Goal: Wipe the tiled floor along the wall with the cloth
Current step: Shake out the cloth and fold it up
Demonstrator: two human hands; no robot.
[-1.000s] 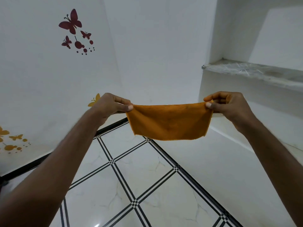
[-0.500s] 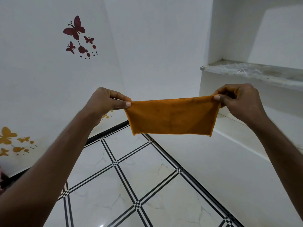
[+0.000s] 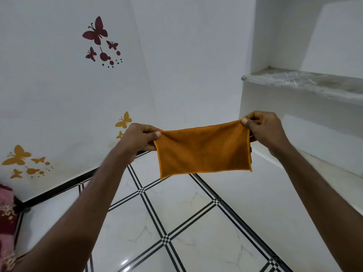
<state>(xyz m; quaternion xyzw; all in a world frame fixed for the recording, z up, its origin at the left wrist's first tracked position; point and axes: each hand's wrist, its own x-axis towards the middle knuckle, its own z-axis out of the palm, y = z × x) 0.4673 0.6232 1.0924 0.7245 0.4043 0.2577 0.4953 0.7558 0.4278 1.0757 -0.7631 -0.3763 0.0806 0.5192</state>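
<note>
An orange cloth (image 3: 202, 150) hangs stretched flat in the air between my two hands, folded into a rectangle. My left hand (image 3: 137, 139) pinches its upper left corner between thumb and fingers. My right hand (image 3: 263, 129) pinches the upper right corner, held a little higher. Below lies the white tiled floor (image 3: 176, 216) with black and white striped joint lines. A black skirting (image 3: 59, 190) runs along the foot of the left wall (image 3: 49, 95).
Butterfly stickers in red (image 3: 96, 32) and yellow (image 3: 17, 156) decorate the left wall. A stone shelf (image 3: 306, 80) juts from the right wall at hand height, with a white ledge (image 3: 314, 165) beneath. A pink and red fabric (image 3: 6, 213) lies at the far left.
The view has tilted and shifted, so both hands with the cloth now sit to the right. The right hand has risen relative to the left; both keep their grip.
</note>
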